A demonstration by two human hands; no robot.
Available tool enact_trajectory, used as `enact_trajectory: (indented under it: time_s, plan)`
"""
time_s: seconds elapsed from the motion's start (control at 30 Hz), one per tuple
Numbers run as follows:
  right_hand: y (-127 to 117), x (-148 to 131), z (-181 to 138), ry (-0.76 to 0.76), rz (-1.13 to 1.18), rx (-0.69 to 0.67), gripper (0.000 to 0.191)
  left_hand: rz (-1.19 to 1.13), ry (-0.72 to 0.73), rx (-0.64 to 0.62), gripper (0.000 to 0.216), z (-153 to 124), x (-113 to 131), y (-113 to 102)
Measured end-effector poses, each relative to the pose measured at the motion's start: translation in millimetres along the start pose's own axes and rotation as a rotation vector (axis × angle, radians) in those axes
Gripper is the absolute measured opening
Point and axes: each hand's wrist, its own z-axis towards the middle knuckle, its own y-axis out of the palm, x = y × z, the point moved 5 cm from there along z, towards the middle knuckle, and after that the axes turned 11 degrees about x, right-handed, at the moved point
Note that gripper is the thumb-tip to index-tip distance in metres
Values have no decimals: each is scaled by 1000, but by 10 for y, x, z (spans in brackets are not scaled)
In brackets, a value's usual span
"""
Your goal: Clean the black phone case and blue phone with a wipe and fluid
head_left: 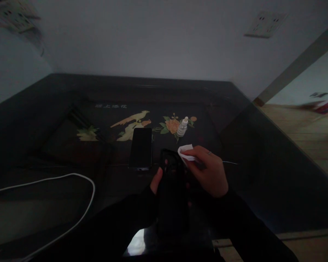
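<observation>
Dark table (251,142), black case (172,193) fore-and-aft

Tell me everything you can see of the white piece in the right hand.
The white piece is small, plain and folded, with a crisp upper edge and a bent left end; it looks like paper or thin cloth, though which is unclear. The right hand pinches it between thumb and fingers, hiding part of it. It is at the upper right corner of the dark case that the left hand holds; whether they touch is too dim to tell.
</observation>
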Motion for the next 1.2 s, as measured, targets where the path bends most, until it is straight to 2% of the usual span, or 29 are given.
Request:
enact_trajectory:
  time_s: [0.07, 0.17, 0.33, 0.43, 0.63, 0.83, 1.07, 1.2]
  plan:
    - [-25, 1, 2, -44, 4, 20, 27, -9, -165, -60, 66, -35, -40, 20]
    - [35, 2, -27, -115, -42, -25, 28, -5, -223, -106, 76, -56, -105, 5]
    - [124, -32, -46, -239, -192, -49, 25, -32, -214, 18, 76, -29, -206, -54]
    - [119, -42, -35, -286, -263, -54, 26, -85, -206, 94, 71, -35, -178, -70]
    - [98, -9, -44, -276, -318, -99, 30, -40, -208, -67, 65, -59, -86, -36]
    - [120, -52, -40, -305, -309, -73, 30, 0, -164, -62, 62, -14, -137, -93]
    - [72, 4, -33, -266, -369, -95, 28, -68, -102, -56, 60, -41, -33, 14]
    - [18, 7, -17, -155, -203, -48, 26, -17, -84, -101, 58, -49, -35, 30]
